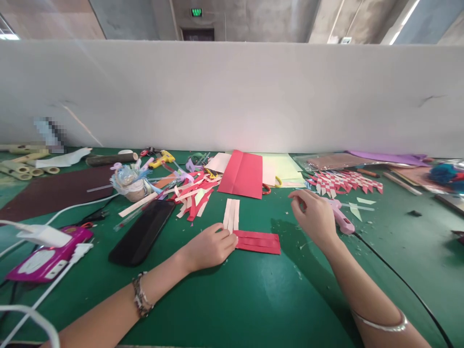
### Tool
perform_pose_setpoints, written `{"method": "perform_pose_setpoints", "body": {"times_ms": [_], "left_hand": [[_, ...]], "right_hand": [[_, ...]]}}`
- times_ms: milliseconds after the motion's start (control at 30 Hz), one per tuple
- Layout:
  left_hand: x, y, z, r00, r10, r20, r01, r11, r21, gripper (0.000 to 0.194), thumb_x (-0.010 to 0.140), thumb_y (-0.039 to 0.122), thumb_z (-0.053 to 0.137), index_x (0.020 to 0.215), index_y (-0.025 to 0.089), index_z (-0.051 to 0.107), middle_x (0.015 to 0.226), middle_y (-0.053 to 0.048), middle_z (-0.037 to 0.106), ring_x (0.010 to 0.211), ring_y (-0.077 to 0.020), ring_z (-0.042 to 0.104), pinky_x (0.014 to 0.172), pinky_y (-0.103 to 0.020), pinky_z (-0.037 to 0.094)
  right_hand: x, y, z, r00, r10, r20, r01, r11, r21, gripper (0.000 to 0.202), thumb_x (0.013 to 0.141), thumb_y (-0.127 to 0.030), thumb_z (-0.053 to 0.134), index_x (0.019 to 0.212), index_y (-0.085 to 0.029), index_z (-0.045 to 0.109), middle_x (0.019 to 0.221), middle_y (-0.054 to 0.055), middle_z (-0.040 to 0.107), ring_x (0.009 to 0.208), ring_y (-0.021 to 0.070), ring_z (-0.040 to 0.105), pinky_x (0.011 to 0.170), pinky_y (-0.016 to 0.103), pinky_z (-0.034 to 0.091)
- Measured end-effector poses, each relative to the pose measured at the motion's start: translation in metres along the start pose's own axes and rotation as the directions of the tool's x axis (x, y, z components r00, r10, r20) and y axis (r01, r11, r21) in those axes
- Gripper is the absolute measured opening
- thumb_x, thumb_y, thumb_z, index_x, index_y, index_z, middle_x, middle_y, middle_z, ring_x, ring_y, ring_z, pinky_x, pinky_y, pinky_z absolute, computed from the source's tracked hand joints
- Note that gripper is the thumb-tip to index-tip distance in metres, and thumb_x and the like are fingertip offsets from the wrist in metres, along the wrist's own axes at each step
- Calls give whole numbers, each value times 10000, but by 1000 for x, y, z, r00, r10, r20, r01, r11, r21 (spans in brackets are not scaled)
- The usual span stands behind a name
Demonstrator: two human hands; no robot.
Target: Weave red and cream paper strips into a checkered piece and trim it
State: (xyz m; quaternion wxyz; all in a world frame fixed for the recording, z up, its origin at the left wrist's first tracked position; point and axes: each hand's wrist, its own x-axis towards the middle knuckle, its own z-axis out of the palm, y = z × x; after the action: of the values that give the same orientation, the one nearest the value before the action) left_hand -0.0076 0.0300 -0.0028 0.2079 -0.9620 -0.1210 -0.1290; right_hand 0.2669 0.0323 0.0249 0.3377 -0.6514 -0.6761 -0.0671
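Observation:
My left hand point(210, 246) rests low over the table, its fingers closed on the corner where pale pink paper strips point(231, 215) and red paper strips point(258, 241) meet at a right angle. The pale strips run away from me and the red ones lie to the right; the joint is partly hidden under my fingertips. Raised above the table on the right, my right hand point(313, 217) has its fingers curled together in a pinch. Whatever may be between them is too small to make out. Just beyond that wrist lies a pink glue gun point(342, 220) with a black cord.
A folded red sheet point(241, 174) lies ahead, beside loose cut strips point(197, 193). Woven red and white paper point(346, 182) is at the back right. At left are a black phone point(143, 234) and a magenta power strip point(54, 256) with cables. A white partition point(232, 96) closes the back.

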Motion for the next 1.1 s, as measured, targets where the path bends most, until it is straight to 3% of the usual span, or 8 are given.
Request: {"method": "perform_pose_setpoints", "body": {"times_ms": [200, 300, 367, 567, 733, 833, 933, 1100], "left_hand": [[0, -1, -7, 964, -241, 108, 263, 913, -312, 205, 854, 358, 535, 921, 173, 594, 869, -25, 648, 759, -152, 590, 716, -287, 383], [-1, -6, -11, 915, -366, 171, 403, 806, -433, 269, 824, 386, 568, 998, 182, 584, 936, -33, 633, 856, -171, 581, 751, -278, 393], [1, -7, -13, 903, -364, 229, 430, 758, -490, 254, 808, 350, 597, 997, 181, 592, 929, -32, 615, 852, -168, 577, 738, -259, 406], [22, -4, -8, 891, -264, 369, 428, 758, -492, 233, 773, 327, 639, 960, 190, 611, 861, -15, 575, 744, -161, 573, 667, -250, 415], [34, -6, -1, 872, -221, 437, 441, 743, -503, 123, 819, 267, 580, 915, 192, 586, 881, 1, 592, 721, -143, 583, 585, -222, 383], [34, -6, 0, 874, -213, 437, 429, 761, -487, 108, 830, 260, 563, 915, 193, 577, 894, 5, 598, 721, -141, 591, 558, -218, 378], [33, -3, -2, 887, -199, 417, 373, 841, -391, 118, 851, 271, 530, 915, 185, 579, 856, -1, 592, 689, -148, 592, 529, -228, 383], [30, 4, -2, 924, -166, 345, 243, 951, -192, 127, 871, 226, 475, 842, 146, 569, 813, -22, 583, 598, -138, 572, 462, -228, 372]], "right_hand": [[-1, 7, -15, 999, 36, -11, -36, 999, -9, 193, 764, -219, 434, 790, -196, 623, 662, 14, 621, 537, 126, 526, 518, 227, 342], [-11, 13, -26, 998, 38, 54, -36, 999, -40, 202, 773, -238, 428, 806, -209, 626, 722, 19, 641, 547, 127, 528, 511, 229, 344], [-22, 17, -33, 993, 70, 95, -63, 995, -72, 203, 773, -261, 429, 813, -223, 624, 749, 16, 646, 520, 120, 512, 489, 228, 340], [-54, 37, -47, 958, 255, 132, -231, 958, -171, 209, 757, -325, 429, 802, -252, 620, 562, -14, 563, 431, 123, 468, 447, 234, 344], [-72, 54, -51, 941, 317, 118, -266, 909, -319, 251, 790, -362, 399, 836, -241, 613, 750, 18, 608, 505, 133, 517, 444, 238, 353], [-76, 63, -51, 944, 318, 93, -258, 882, -395, 279, 807, -376, 375, 878, -241, 610, 825, 40, 611, 625, 183, 562, 501, 273, 388], [-77, 76, -45, 962, 264, 68, -203, 861, -466, 366, 822, -409, 349, 1019, -208, 583, 904, 100, 600, 835, 261, 566, 661, 348, 431], [-73, 106, -29, 935, 299, 190, -162, 838, -520, 511, 805, -476, 348, 1141, -119, 491, 971, 155, 590, 955, 302, 534, 765, 401, 416]]}}
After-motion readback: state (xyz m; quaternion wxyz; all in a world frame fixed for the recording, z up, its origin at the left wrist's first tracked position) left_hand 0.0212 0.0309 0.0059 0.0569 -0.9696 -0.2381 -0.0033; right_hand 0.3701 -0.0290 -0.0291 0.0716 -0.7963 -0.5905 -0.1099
